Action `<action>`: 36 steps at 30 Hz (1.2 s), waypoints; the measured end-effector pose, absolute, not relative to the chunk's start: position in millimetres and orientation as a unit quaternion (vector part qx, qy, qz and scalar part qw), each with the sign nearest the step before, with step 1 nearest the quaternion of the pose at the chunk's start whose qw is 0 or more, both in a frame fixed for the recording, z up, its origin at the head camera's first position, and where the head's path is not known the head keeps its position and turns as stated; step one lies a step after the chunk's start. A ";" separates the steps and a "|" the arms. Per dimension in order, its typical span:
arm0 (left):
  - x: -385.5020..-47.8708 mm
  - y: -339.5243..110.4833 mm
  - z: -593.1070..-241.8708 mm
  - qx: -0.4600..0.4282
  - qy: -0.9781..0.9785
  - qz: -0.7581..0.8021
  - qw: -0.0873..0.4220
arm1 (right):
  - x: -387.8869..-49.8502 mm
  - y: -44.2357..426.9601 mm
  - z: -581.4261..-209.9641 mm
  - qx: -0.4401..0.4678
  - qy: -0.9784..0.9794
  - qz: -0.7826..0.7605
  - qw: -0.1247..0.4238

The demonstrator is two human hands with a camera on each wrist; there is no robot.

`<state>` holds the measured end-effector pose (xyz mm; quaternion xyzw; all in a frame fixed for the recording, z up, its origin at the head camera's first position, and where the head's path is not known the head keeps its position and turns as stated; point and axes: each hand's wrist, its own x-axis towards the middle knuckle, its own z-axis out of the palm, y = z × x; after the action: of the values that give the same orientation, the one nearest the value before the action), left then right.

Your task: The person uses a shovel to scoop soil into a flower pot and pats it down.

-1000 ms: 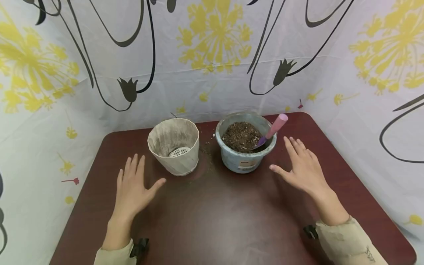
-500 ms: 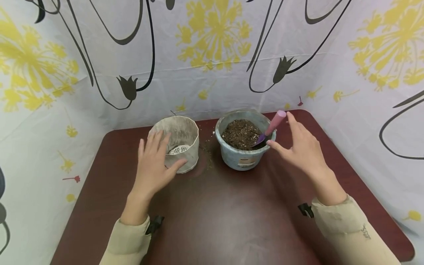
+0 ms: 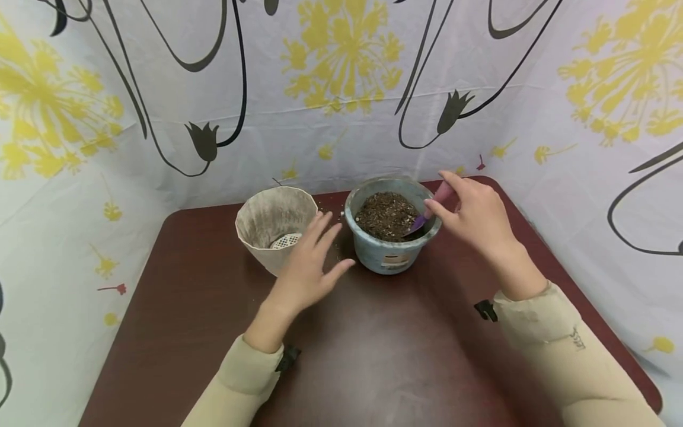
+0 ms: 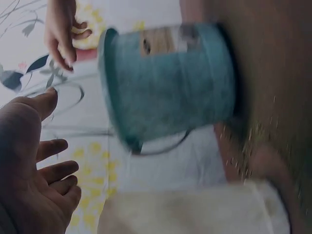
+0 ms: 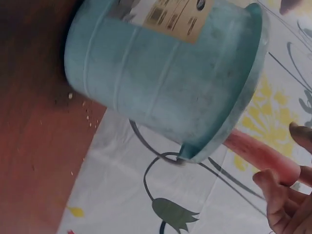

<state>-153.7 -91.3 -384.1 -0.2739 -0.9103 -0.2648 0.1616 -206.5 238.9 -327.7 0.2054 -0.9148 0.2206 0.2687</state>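
Note:
A pale blue bucket (image 3: 389,255) holds dark soil (image 3: 386,216), with a trowel's purple blade (image 3: 418,223) resting in it. Around the trowel's pink handle (image 3: 442,193) my right hand (image 3: 482,222) has bent fingers; in the right wrist view some fingers of that hand (image 5: 287,204) are at the handle (image 5: 263,156), while one digit stands apart from it. My left hand (image 3: 304,276), fingers spread, holds nothing and hovers before an off-white pot (image 3: 267,258), hiding part of it. The left wrist view shows this hand (image 4: 39,180) beside the bucket (image 4: 170,83).
The pot has a perforated white disc (image 3: 285,241) at its bottom. Soil crumbs (image 5: 87,114) lie on the dark red table (image 3: 176,296) around the bucket. Patterned white cloth (image 3: 320,136) stands behind and at both sides of the table.
My left hand has moved right, from left of the pot across its front toward the bucket. My right hand has moved left to the trowel's handle, its fingers bending more.

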 end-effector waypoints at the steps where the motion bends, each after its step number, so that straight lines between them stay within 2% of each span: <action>1: -154.6 -87.2 -386.2 -0.279 -0.908 -0.269 0.157 | -208.4 238.9 -325.7 0.210 -0.916 0.212 0.268; 4: -159.7 -78.0 -392.4 -0.283 -0.908 -0.275 0.139 | -216.3 240.2 -318.2 0.221 -0.922 0.189 0.258; 7: -167.8 -72.1 -398.3 -0.273 -0.914 -0.273 0.124 | -227.8 242.4 -308.1 0.218 -0.936 0.165 0.222; 8: -170.2 -70.3 -400.4 -0.269 -0.917 -0.270 0.118 | -232.3 243.5 -304.1 0.217 -0.942 0.156 0.202; 14: -178.7 -59.1 -407.1 -0.237 -0.925 -0.279 0.099 | -256.4 244.8 -278.4 0.213 -0.972 0.100 0.000; 17: -178.8 -54.1 -405.4 -0.218 -0.926 -0.290 0.108 | -260.0 242.0 -264.4 0.222 -0.970 0.086 -0.046; 20: -177.0 -50.0 -402.2 -0.207 -0.928 -0.289 0.109 | -254.3 240.9 -250.4 0.230 -0.970 0.072 -0.030; 24: -175.7 -45.8 -400.0 -0.201 -0.931 -0.286 0.105 | -244.2 240.5 -239.8 0.237 -0.969 0.053 0.043; 27: -176.6 -42.3 -400.2 -0.191 -0.932 -0.285 0.116 | -242.0 237.4 -245.1 0.247 -0.965 0.032 0.084; 32: -178.6 -35.3 -400.4 -0.182 -0.930 -0.283 0.150 | -240.5 235.5 -267.4 0.262 -0.960 -0.040 0.092; 36: -178.9 -32.1 -401.5 -0.179 -0.926 -0.284 0.171 | -237.2 244.0 -281.9 0.304 -0.946 -0.030 0.110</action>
<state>-178.9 -32.1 -401.5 -0.1786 -0.9262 -0.2845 0.1715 -237.2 244.0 -281.9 0.3045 -0.9457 -0.0299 0.1096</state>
